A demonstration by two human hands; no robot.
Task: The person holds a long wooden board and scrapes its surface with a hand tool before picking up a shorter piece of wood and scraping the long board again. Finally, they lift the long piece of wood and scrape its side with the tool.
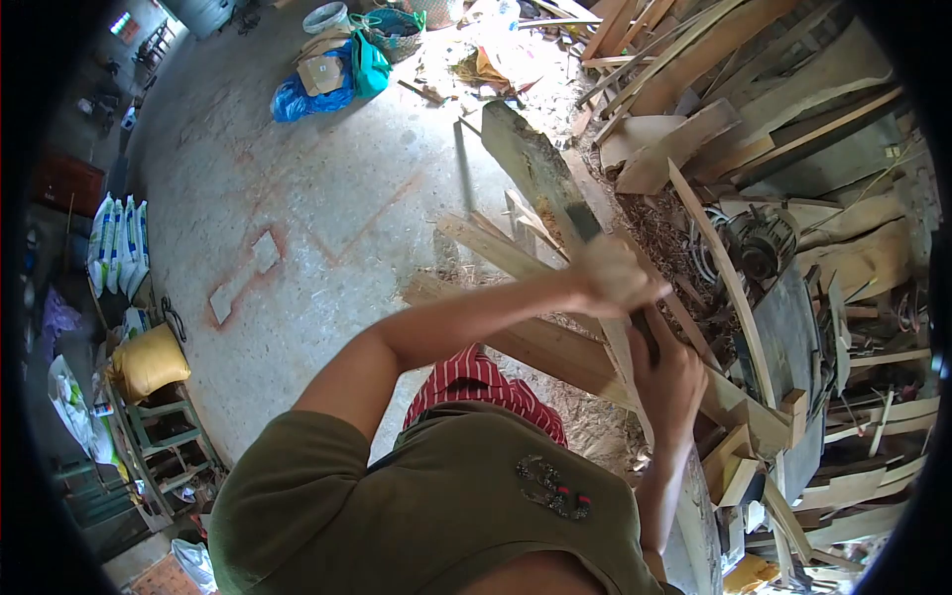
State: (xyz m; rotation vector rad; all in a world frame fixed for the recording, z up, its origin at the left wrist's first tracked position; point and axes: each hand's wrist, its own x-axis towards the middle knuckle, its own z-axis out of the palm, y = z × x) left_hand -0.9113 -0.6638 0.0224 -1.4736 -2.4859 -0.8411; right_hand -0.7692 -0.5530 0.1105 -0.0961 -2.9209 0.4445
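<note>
My left hand [617,280], smeared by motion, is closed in a fist over a long plank on edge. Just behind it, nearer my body, my right hand [670,379] is wrapped round a dark tool [650,332] whose kind I cannot tell, mostly hidden by my fingers. A dark, flat piece [578,224] shows just beyond my left hand. Under both hands a thick, rough-edged plank [526,149] runs away from me. Lighter boards [555,352] lie crosswise beneath, beside my red striped shorts [476,382].
Wood shavings [650,223] and a motor [764,241] lie to the right, with stacked planks [694,69] and offcuts around. Blue and green bags [327,84] sit at the far end of the concrete floor [297,188]. White sacks [119,243] and a yellow sack [149,364] stand left.
</note>
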